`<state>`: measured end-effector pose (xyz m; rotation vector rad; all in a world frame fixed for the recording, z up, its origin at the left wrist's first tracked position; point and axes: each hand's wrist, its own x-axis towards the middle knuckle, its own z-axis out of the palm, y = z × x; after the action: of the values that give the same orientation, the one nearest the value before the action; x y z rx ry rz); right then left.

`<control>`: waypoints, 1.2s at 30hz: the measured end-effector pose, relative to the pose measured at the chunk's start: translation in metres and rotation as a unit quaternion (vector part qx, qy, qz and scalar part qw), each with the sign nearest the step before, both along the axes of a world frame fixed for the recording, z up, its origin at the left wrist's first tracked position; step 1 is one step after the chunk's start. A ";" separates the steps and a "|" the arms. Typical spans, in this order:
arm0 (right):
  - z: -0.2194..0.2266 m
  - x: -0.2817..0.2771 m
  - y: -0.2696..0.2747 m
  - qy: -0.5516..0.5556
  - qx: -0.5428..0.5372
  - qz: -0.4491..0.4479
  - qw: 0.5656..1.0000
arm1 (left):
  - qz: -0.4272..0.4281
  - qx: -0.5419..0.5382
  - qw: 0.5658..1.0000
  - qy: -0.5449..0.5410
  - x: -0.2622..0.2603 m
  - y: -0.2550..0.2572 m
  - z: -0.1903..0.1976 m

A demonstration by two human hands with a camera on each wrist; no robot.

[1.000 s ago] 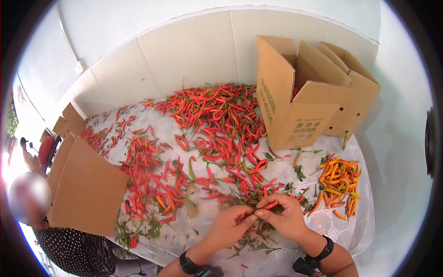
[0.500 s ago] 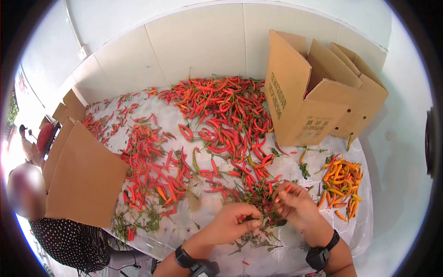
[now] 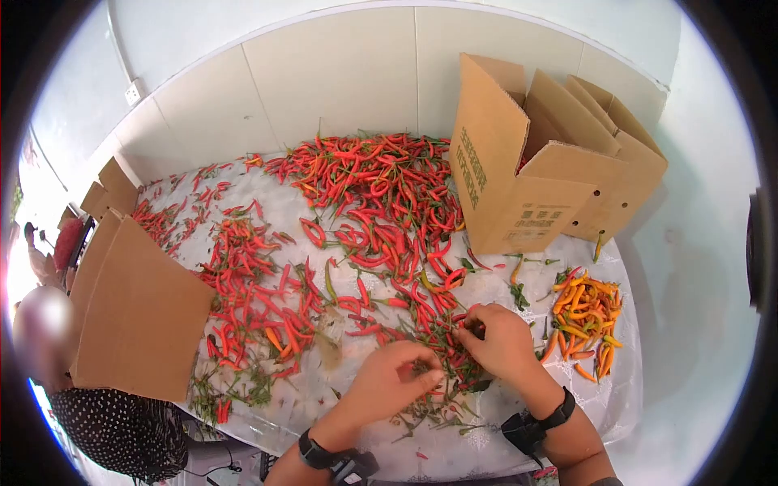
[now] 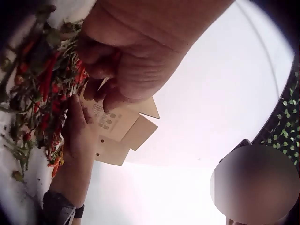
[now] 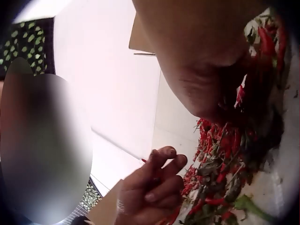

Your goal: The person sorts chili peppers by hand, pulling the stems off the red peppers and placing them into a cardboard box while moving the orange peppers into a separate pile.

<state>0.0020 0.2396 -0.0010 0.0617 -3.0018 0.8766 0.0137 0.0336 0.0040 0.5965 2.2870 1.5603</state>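
Note:
Over the near part of the table, my left hand (image 3: 397, 377) has curled fingers around a red chili pepper (image 4: 117, 57), mostly hidden in the palm. A red tip (image 5: 144, 161) pokes out past its fingers in the right wrist view. To its right, my right hand (image 3: 501, 340) reaches down to the pile's near edge, fingers bent; a red chili pepper (image 5: 240, 96) shows at them in the right wrist view. Red chili peppers (image 3: 381, 174) spread across the table, densest at the back. Green stems (image 3: 442, 413) lie below both hands.
Orange and yellow chili peppers (image 3: 587, 312) form a separate heap at right. Cardboard boxes (image 3: 527, 190) stand at the back right against the wall. Another cardboard box (image 3: 142, 308) is at the left edge, beside a person in a dotted garment (image 3: 117, 433).
My hands, together at a red chili pepper at first, have parted. The right hand carried a red chili pepper rightward, then moved back to the pile. The left hand stays near its place.

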 end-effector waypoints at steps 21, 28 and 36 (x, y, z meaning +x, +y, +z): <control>0.008 0.037 -0.012 -0.023 -0.372 0.100 0.923 | 0.000 0.039 0.999 -0.017 0.006 0.010 -0.005; -0.008 0.038 -0.019 -0.177 -0.561 0.056 0.807 | -0.001 0.107 0.993 -0.045 0.008 0.013 -0.006; 0.004 0.033 -0.009 -0.251 -0.669 -0.069 0.697 | -0.102 0.032 0.994 0.017 0.006 0.007 -0.002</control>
<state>0.0347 0.2305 0.0031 -0.4603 -1.7567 3.0521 0.0197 0.0407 0.0020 0.8499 2.1303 1.5399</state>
